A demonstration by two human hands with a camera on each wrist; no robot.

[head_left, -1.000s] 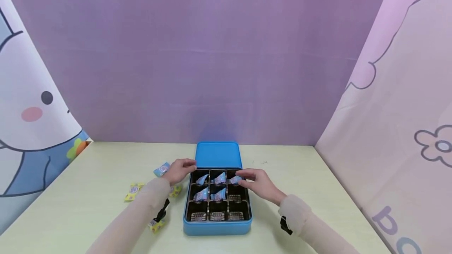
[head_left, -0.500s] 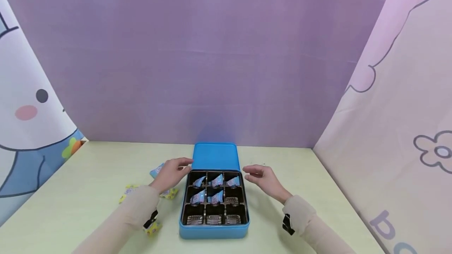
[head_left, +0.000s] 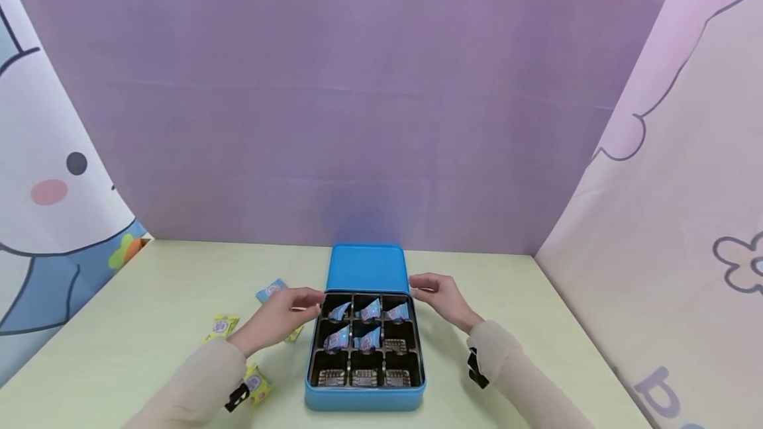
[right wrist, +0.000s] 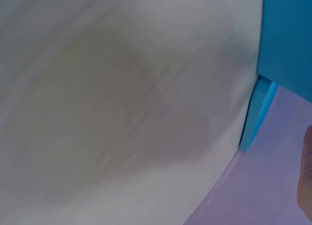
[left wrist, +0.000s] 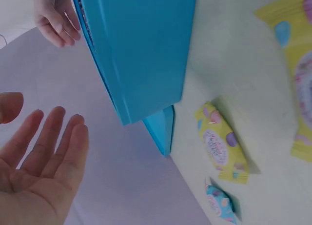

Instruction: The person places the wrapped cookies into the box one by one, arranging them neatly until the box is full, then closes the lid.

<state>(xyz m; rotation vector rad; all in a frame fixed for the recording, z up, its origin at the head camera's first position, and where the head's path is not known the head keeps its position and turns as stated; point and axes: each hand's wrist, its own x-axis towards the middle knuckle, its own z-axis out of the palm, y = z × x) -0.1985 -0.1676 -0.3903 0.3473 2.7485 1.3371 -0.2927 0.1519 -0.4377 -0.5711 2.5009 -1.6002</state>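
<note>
A blue tin lies open in the head view, its lid folded back behind it. Its black divided tray carries blue-wrapped candies: three across the back row, two in the middle row at left and centre. My left hand hovers by the tin's back left corner, fingers relaxed; the left wrist view shows its palm holding nothing. To the right of the back right corner, my right hand is held with loosely bent fingers and nothing in them. Only a sliver of a finger shows in the right wrist view.
Left of the tin lie a loose blue candy and yellow candies, one at the far left, another near the left cuff, a third partly behind the left hand. A purple backdrop rises behind the table.
My right hand has left the back right compartment, where a blue candy stays, and moved right off the tin. The left hand has come slightly nearer and left. The head view shifts a little.
</note>
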